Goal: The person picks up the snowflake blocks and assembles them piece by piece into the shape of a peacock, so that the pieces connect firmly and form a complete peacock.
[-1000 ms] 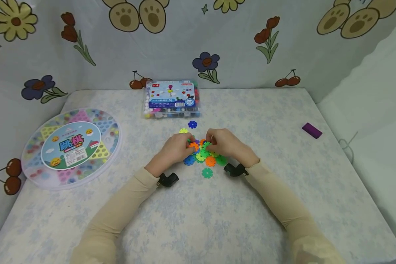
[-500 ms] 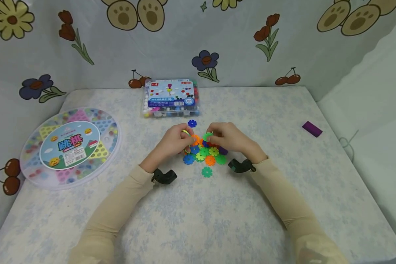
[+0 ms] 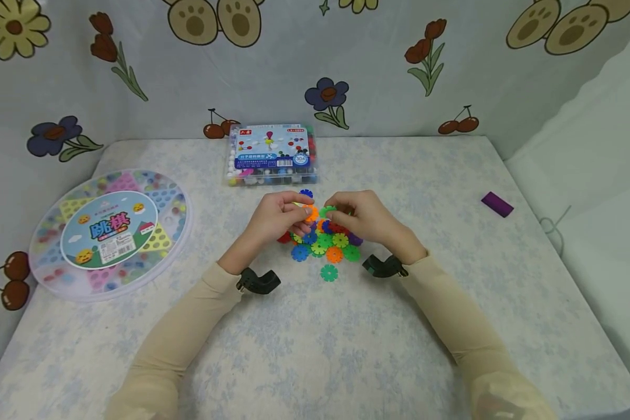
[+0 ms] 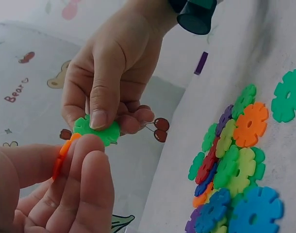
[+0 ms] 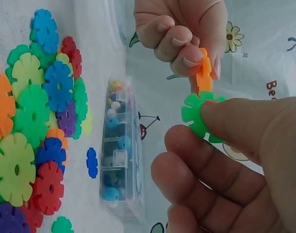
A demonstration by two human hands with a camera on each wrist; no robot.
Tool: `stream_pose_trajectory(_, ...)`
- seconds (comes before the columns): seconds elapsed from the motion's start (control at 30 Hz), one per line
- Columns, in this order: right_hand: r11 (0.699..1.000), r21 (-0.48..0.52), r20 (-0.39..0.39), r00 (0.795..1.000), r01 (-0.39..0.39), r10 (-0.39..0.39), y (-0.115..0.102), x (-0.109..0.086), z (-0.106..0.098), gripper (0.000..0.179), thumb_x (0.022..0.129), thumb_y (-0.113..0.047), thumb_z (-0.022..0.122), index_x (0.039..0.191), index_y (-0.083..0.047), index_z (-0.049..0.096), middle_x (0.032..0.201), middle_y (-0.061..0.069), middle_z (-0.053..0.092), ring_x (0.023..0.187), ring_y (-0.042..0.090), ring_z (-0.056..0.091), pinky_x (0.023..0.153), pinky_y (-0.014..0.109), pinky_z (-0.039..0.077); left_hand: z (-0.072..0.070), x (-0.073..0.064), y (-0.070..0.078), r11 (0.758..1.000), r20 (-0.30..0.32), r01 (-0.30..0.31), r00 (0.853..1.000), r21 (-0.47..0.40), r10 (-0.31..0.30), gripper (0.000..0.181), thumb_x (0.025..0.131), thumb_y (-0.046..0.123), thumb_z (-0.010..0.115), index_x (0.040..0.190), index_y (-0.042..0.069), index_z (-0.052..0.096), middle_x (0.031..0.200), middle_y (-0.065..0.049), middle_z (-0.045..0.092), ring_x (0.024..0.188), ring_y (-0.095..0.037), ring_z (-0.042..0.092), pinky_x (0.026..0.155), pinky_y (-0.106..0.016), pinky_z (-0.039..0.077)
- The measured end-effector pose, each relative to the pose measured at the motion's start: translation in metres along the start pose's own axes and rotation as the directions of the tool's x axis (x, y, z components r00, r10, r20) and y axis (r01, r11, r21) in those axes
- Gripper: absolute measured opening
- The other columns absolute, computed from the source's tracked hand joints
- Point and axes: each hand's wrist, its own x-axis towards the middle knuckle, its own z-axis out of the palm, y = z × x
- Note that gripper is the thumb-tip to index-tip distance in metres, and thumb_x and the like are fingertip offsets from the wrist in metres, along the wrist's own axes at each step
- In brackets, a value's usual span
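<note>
Above the pile, my left hand (image 3: pixel 275 219) pinches an orange snowflake disc (image 4: pixel 64 154) between thumb and fingers. My right hand (image 3: pixel 364 217) pinches a green snowflake disc (image 5: pixel 199 115), thumb flat on its face. The two notched discs meet edge to edge at nearly right angles, as both wrist views show. Under the hands lies a pile of snowflake discs (image 3: pixel 324 241) in blue, green, yellow, red, orange and purple. One loose green disc (image 3: pixel 329 272) lies in front of the pile, and a blue disc (image 3: pixel 306 193) sits behind it, partly covered by my left fingers.
A clear box of colored beads (image 3: pixel 272 154) stands at the back of the table. To the left lies a round Chinese checkers set (image 3: pixel 110 233). A small purple block (image 3: pixel 497 204) is at the right, and a patterned curtain (image 3: pixel 378 70) hangs behind.
Both hands have risen from the pile and moved slightly back. The green disc came up in the right hand and the orange one in the left; the discs are now brought together.
</note>
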Motion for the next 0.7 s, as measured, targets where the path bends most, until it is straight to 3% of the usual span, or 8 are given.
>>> stream_pose_trajectory(0.27, 0.994, -0.083, -0.012, 0.997, 0.076, -0.077, -0.007, -0.002, -0.001, 0.01, 0.095, -0.007, 0.068, 0.102, -0.004, 0.075, 0.075, 0.005, 0.069, 0.062, 0.014, 0.052, 0.062, 0.028, 0.049, 0.0, -0.004, 0.004, 1.0, 0.008, -0.028, 1.0, 0.011, 0.028, 0.031, 0.1, 0.009, 0.063, 0.127, -0.005, 0.066, 0.079, -0.007, 0.076, 0.072, -0.031, 0.074, 0.07, -0.037, 0.065)
stream_pose_trajectory(0.4, 0.99, -0.098, -0.013, 0.995, 0.099, -0.101, -0.011, -0.003, -0.002, 0.009, 0.094, -0.006, 0.069, 0.1, -0.004, 0.076, 0.075, 0.005, 0.071, 0.06, 0.012, 0.053, 0.059, 0.027, 0.05, 0.0, -0.005, 0.005, 0.996, 0.014, -0.063, 0.998, 0.068, 0.062, 0.029, 0.1, 0.009, 0.061, 0.125, -0.005, 0.067, 0.084, -0.016, 0.077, 0.071, -0.03, 0.074, 0.073, -0.043, 0.065)
stream_pose_trajectory(0.53, 0.986, -0.109, 0.005, 0.992, 0.127, -0.127, -0.014, -0.005, 0.0, 0.008, 0.094, -0.005, 0.07, 0.098, -0.003, 0.077, 0.079, 0.005, 0.074, 0.061, 0.011, 0.058, 0.06, 0.026, 0.053, 0.001, -0.006, 0.005, 0.992, 0.043, -0.07, 0.997, 0.109, 0.066, 0.029, 0.099, 0.009, 0.06, 0.124, -0.004, 0.069, 0.092, -0.026, 0.076, 0.077, -0.04, 0.073, 0.076, -0.05, 0.064)
stream_pose_trajectory(0.63, 0.981, -0.121, -0.002, 0.988, 0.151, -0.152, -0.016, -0.006, 0.002, 0.007, 0.093, -0.003, 0.07, 0.096, -0.002, 0.077, 0.082, 0.007, 0.076, 0.062, 0.011, 0.06, 0.062, 0.026, 0.056, 0.002, -0.006, 0.005, 0.993, 0.05, -0.068, 0.997, 0.096, 0.063, 0.028, 0.098, 0.007, 0.061, 0.123, -0.005, 0.069, 0.089, -0.024, 0.077, 0.08, -0.045, 0.072, 0.076, -0.05, 0.063)
stream_pose_trajectory(0.7, 0.979, -0.132, -0.01, 0.987, 0.158, -0.161, -0.018, -0.006, 0.003, 0.006, 0.093, -0.002, 0.071, 0.094, -0.001, 0.077, 0.082, 0.008, 0.075, 0.061, 0.012, 0.059, 0.062, 0.026, 0.055, 0.002, -0.007, 0.004, 0.994, 0.046, -0.069, 0.997, 0.09, 0.065, 0.027, 0.097, 0.007, 0.062, 0.121, -0.005, 0.07, 0.081, -0.017, 0.077, 0.074, -0.04, 0.073, 0.069, -0.045, 0.064)
